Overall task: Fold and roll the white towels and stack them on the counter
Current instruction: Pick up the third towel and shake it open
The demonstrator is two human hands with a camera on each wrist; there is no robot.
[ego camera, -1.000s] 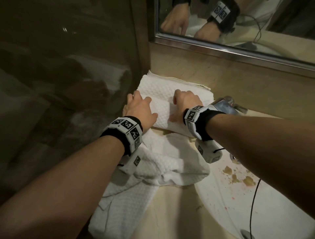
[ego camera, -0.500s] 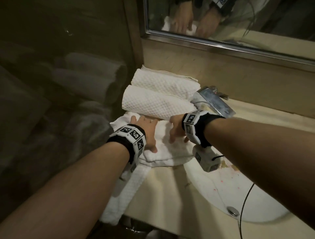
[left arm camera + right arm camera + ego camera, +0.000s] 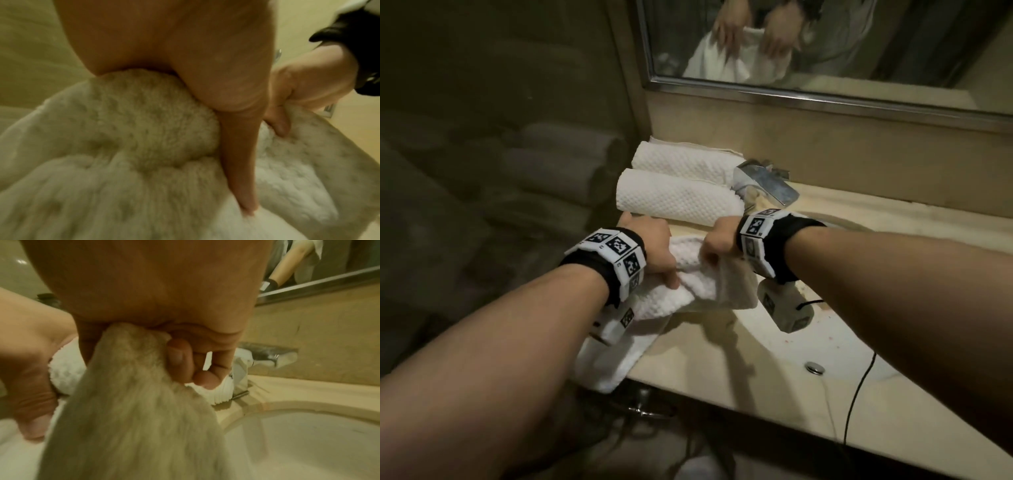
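— Two rolls (image 3: 681, 197) are lying at the back of the bench (image 3: 722, 346) now, side by side, just beside the tap (image 3: 767, 181).

— What are the hands doing?

— A second ago they were pressing on the front roll. Half a second ago they were lying flat on the loose towel (image 3: 698, 284) in front of it. Now they are both grabbing that towel.

— Grabbing how?

— The left hand (image 3: 654, 246) is curling round a bunch of towel, with the thumb pressing down on top. The right hand (image 3: 722, 240) is closing into a fist on the edge, with cloth squeezing out between the fingers (image 3: 179, 360). Both are pinching tight.

— Where is the towel?

— It is coming up off the bench between the two hands, near the front of the rolls. One long end is hanging down over the bench edge on the left. The sink (image 3: 842, 349) is on the right, just beside it.

— So what does that mean?

— I think the roll before is done and this is the next towel starting. It is looking all bunched up, so I guess it is needing a shake and a flat spread first. Then folding, then rolling.

— Anything to watch?

— The sink has pink specks in it. The towel is hanging close, so it could dip in.
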